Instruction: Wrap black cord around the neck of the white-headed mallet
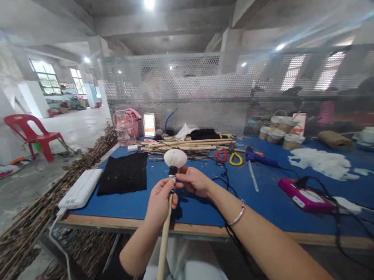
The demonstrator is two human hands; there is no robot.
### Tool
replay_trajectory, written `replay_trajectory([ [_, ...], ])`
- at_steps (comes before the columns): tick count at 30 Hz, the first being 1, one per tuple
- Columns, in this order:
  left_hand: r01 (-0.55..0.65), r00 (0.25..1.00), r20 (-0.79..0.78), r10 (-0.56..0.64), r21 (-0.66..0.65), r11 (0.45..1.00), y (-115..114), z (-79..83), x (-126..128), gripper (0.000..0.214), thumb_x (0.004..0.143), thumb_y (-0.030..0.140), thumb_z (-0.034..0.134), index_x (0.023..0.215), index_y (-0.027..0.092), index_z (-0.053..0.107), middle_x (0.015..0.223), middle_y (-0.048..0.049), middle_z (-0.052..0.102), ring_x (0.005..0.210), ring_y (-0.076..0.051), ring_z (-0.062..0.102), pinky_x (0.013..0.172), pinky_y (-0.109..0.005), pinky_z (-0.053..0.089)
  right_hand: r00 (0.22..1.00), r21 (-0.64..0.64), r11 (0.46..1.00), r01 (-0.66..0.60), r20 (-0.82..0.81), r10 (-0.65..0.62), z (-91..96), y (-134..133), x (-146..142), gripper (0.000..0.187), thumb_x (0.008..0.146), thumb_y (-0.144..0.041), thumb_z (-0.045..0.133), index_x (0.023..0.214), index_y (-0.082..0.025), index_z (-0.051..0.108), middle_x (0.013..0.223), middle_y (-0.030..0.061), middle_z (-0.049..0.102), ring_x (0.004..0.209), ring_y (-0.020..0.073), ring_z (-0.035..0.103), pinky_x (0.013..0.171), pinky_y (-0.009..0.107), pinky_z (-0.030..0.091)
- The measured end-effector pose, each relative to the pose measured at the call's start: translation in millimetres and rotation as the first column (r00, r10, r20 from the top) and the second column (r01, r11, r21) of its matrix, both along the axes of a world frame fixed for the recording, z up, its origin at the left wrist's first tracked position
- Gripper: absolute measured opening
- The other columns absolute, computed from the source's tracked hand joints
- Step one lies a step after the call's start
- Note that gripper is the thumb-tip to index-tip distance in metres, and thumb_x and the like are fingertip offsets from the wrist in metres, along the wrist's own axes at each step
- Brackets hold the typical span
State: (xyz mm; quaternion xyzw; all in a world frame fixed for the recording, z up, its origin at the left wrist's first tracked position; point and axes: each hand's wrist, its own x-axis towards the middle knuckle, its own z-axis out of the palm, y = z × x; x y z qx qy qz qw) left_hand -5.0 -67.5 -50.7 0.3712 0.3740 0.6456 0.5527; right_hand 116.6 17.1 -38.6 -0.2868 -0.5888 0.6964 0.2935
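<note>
My left hand is closed around a pale wooden stick, held upright over the table's front edge like a small mallet. A rounded white padded head tops the stick. Below that head a black band circles the neck, with white and black cord wound beneath it. The fingers of my right hand are pinched together against the wound neck from the right. What lies between those fingertips is too small to make out. A black cloth lies flat on the table to the left.
On the blue table lie a white power bank, wooden sticks, scissors with red and yellow handles, a blue glue gun and a purple power strip with black cables. Small baskets stand behind white fluff.
</note>
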Motion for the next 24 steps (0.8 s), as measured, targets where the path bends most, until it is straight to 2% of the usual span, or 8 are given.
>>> replay_trajectory([
  [3,0.076,0.995,-0.064,-0.078,-0.029,0.997,-1,-0.3,2,0.034,0.072,0.045,0.057,0.081,0.013,0.049,0.073,-0.0062,0.065,0.033,-0.004,0.044,0.032,-0.016,0.031,0.998,-0.056,0.997,-0.061,-0.028,0.06,-0.1,1,3,0.034,0.064,-0.037,0.071,0.077,-0.016,0.048,0.042,-0.0111,0.034,0.032,0.0012,0.017,0.031,0.017,0.006],
  [6,0.103,0.985,-0.131,-0.116,-0.1,0.99,0,-1.9,6,0.033,0.077,0.045,0.052,0.085,0.013,0.051,0.072,-0.0071,0.064,0.041,-0.007,0.052,0.038,-0.018,0.04,0.999,-0.001,1.0,-0.013,-0.039,0.013,-0.8,2,4,0.032,0.064,-0.035,0.071,0.071,-0.015,0.047,0.041,-0.0104,0.034,0.032,0.0009,0.017,0.031,0.018,0.006],
  [8,0.008,0.979,-0.203,-0.028,-0.099,0.995,1,-3.4,10,0.034,0.078,0.044,0.05,0.094,0.014,0.049,0.077,-0.0066,0.063,0.048,-0.01,0.057,0.042,-0.02,0.045,0.999,0.034,0.998,0.045,-0.031,-0.044,-1.7,3,3,0.031,0.065,-0.034,0.07,0.067,-0.016,0.045,0.038,-0.0113,0.031,0.032,0.0014,0.016,0.031,0.019,0.006],
  [11,-0.175,0.921,-0.353,0.165,0.003,0.984,2,-4.1,15,0.047,0.073,0.041,0.059,0.11,0.019,0.041,0.086,-0.0047,0.059,0.05,-0.01,0.057,0.038,-0.019,0.044,0.997,0.075,0.994,0.077,-0.037,-0.075,-2.8,4,1,0.032,0.066,-0.036,0.068,0.065,-0.017,0.043,0.037,-0.0119,0.027,0.031,0.002,0.015,0.031,0.02,0.007],
  [14,-0.228,0.854,-0.459,0.246,0.095,0.969,2,-2.7,15,0.044,0.068,0.033,0.066,0.105,0.018,0.046,0.082,-0.0031,0.058,0.045,-0.006,0.051,0.033,-0.015,0.038,0.997,0.116,0.991,0.073,-0.03,-0.07,-2.6,3,-1,0.031,0.067,-0.037,0.067,0.065,-0.017,0.044,0.039,-0.0114,0.029,0.032,0.0022,0.016,0.031,0.02,0.008],
  [17,-0.205,0.863,-0.451,0.23,0.105,0.973,2,-1.7,12,0.031,0.074,0.033,0.059,0.097,0.016,0.049,0.074,-0.0005,0.057,0.04,-0.005,0.044,0.031,-0.015,0.034,0.996,0.148,0.985,0.087,-0.014,-0.086,-1.1,3,-1,0.03,0.068,-0.039,0.066,0.068,-0.016,0.047,0.04,-0.0109,0.031,0.032,0.0022,0.017,0.032,0.02,0.008],
  [20,-0.179,0.906,-0.374,0.197,0.083,0.98,2,-3.0,7,0.03,0.076,0.036,0.055,0.097,0.016,0.048,0.067,0.0018,0.055,0.038,-0.004,0.04,0.03,-0.015,0.032,0.995,0.141,0.985,0.097,0.003,-0.098,0.3,2,1,0.029,0.067,-0.04,0.065,0.069,-0.015,0.051,0.041,-0.0102,0.033,0.032,0.0022,0.019,0.032,0.019,0.009],
  [24,-0.149,0.956,-0.25,0.157,0.048,0.988,1,-4.7,3,0.031,0.075,0.038,0.056,0.093,0.015,0.047,0.076,-0.0012,0.059,0.039,-0.003,0.04,0.029,-0.014,0.031,0.995,0.176,0.98,0.092,0.026,-0.099,1.0,1,3,0.028,0.063,-0.037,0.068,0.065,-0.014,0.053,0.038,-0.0101,0.034,0.031,0.0019,0.02,0.033,0.019,0.009],
])
